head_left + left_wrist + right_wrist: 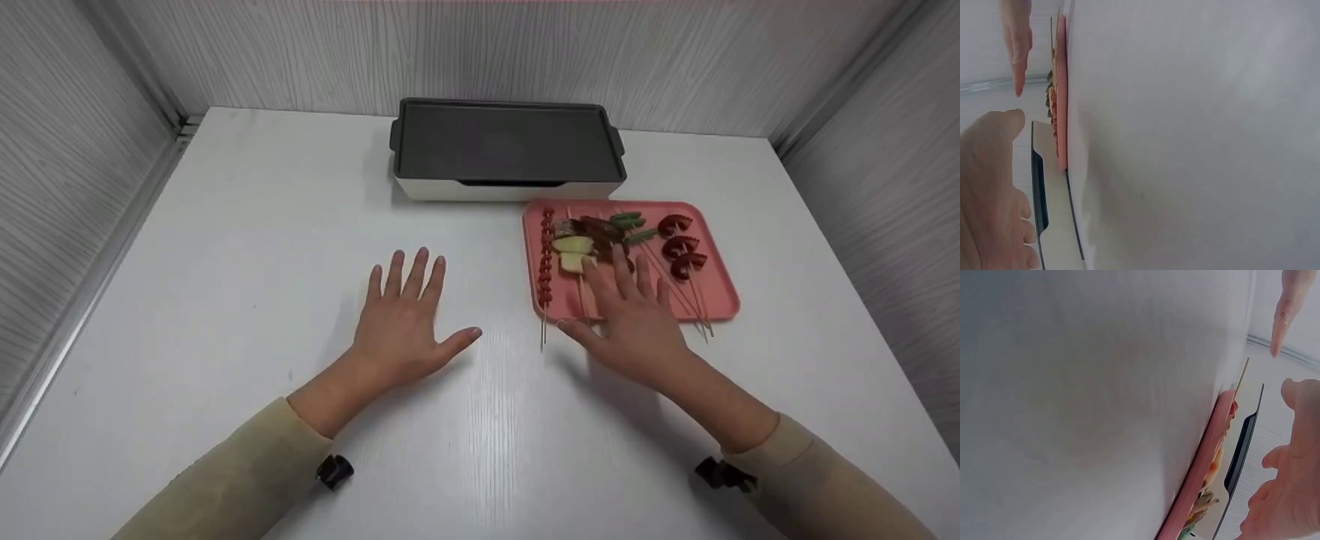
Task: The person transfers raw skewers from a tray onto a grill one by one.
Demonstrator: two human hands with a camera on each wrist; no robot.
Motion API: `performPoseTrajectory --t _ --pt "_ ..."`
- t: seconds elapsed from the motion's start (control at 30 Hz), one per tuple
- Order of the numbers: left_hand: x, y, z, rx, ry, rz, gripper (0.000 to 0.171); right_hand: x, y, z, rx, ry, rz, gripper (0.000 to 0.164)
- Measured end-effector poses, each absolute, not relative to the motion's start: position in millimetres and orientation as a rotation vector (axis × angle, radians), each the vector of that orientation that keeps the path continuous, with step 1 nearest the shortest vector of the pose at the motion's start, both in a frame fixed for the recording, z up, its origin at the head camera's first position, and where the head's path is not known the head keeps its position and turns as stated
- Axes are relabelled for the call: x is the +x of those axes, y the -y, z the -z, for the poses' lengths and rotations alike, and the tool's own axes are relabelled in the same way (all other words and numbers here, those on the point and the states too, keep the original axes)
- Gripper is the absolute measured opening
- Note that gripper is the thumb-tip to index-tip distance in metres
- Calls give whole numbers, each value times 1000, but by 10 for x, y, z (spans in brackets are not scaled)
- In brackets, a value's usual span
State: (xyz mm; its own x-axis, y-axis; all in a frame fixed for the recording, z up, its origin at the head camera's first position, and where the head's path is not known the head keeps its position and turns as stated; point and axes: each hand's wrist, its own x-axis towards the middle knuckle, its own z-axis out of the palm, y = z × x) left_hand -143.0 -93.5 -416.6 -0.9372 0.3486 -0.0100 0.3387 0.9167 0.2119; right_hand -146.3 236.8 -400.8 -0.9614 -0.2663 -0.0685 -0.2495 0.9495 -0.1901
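Left hand (397, 335) and right hand (642, 330) hover, fingers spread, holding nothing. Skewers (684, 246) lie on the tray (721, 301), toward the table's (225, 300) right edge; sticks (545, 319) overhang the tray's near edge, where a careless right hand could snag them.

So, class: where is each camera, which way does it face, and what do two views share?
Head: on the head, facing forward and down at griddle, tray and table; left hand, right hand and sleeves show.
Left wrist: worn there, facing forward across the table; both hands show.
Right wrist: worn there, facing forward across the table; both hands show.
Shared: both wrist views show griddle and tray side-on.
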Motion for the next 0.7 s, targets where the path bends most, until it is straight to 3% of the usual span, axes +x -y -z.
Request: performPoseTrajectory --t 0.43,0.7 --pt "-1627 588 4084 675 -3003 -258 104 -1662 -2956 3834 -437 -3038 392 96" --pt "-1752 363 4065 741 -2974 -215 101 -1807 -3481 3771 -323 -2990 490 95"
